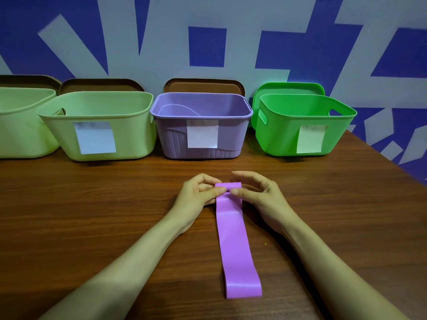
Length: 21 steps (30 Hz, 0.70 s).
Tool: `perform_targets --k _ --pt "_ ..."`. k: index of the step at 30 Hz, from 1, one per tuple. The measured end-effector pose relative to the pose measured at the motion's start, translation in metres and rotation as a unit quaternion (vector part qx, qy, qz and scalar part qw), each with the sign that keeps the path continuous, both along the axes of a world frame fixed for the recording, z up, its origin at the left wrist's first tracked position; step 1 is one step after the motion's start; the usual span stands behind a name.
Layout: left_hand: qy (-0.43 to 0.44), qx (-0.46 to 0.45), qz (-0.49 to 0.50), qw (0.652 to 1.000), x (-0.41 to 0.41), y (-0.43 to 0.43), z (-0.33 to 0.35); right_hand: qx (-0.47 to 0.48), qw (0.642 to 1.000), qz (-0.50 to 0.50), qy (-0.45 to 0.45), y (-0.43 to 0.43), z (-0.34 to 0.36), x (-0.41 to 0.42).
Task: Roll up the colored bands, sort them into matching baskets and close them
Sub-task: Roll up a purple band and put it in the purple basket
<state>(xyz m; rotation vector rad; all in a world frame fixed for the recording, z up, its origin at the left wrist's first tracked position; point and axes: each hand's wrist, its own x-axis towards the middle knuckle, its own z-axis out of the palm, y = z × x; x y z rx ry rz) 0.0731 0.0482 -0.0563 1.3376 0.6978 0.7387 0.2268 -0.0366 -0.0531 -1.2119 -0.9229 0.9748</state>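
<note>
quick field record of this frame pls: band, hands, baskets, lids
band: purple band lies lengthwise on wooden table, far end rolled
hands: left hand and right hand pinch the rolled end
baskets: leftmost pale green basket, pale green basket, purple basket, bright green basket; all open
lids: brown lid behind purple basket, green lid behind bright green basket

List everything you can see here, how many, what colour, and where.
flat rubber band: one, purple, lengthwise on table, far end partly rolled
pale green plastic baskets: two, back left, leftmost cut off
purple plastic basket: one, back centre
bright green plastic basket: one, back right
brown lids: three, behind pale green and purple baskets
green lid: one, behind bright green basket
paper labels: three, whitish, on basket fronts
brown wooden table: one, under everything
left hand, right hand: two, pinching the band's rolled end
</note>
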Motion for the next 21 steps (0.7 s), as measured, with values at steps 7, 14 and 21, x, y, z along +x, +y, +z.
perform_targets --k 7,14,21 --pt "-0.005 0.027 0.0 1.0 -0.002 0.0003 0.0 -0.034 0.998 0.0 -0.047 0.0027 -0.0047 0.0012" --pt "0.041 0.037 -0.029 0.998 0.0007 -0.0013 -0.0007 -0.015 0.999 0.0 0.038 0.0018 -0.0028 0.0021" --pt "0.049 0.052 0.005 0.997 0.0004 -0.0011 -0.0007 -0.013 0.999 0.003 0.048 0.0008 -0.002 0.0017"
